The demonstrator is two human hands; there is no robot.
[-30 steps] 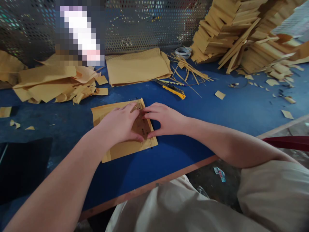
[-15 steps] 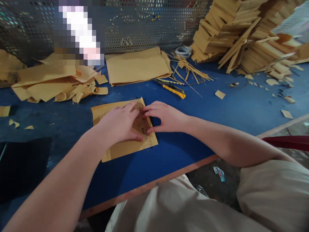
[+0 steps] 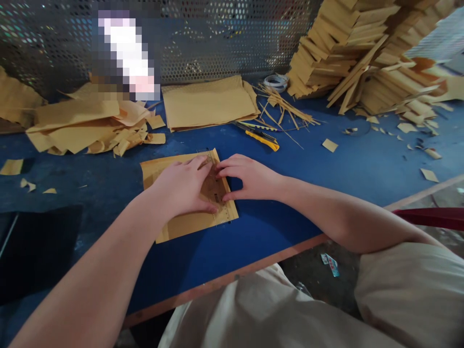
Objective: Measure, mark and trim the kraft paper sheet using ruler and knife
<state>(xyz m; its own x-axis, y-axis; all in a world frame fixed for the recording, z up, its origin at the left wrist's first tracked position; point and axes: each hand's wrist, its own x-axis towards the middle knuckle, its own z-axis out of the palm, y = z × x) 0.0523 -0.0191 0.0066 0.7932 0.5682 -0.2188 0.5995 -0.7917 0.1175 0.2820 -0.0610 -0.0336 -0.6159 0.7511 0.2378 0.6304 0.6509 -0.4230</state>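
A tan padded envelope (image 3: 181, 224) lies flat on the blue table (image 3: 362, 164) in front of me. A clear ruler (image 3: 219, 205) rests along the envelope's right edge. My left hand (image 3: 181, 186) presses flat on the ruler and envelope, fingers stretched out. My right hand (image 3: 250, 176) touches the ruler's right side with its fingertips, thumb and fingers spread, holding nothing.
A yellow utility knife (image 3: 263, 137) lies just beyond the hands. Behind it sit a stack of envelopes (image 3: 208, 101), a tape roll (image 3: 275, 81) and thin paper strips (image 3: 286, 106). Cut scraps (image 3: 90, 125) pile at left, a tall envelope heap (image 3: 366, 53) at right.
My right hand's thumb has drawn in a little toward the ruler's edge. The view has shifted slightly; both hands stay on the envelope.
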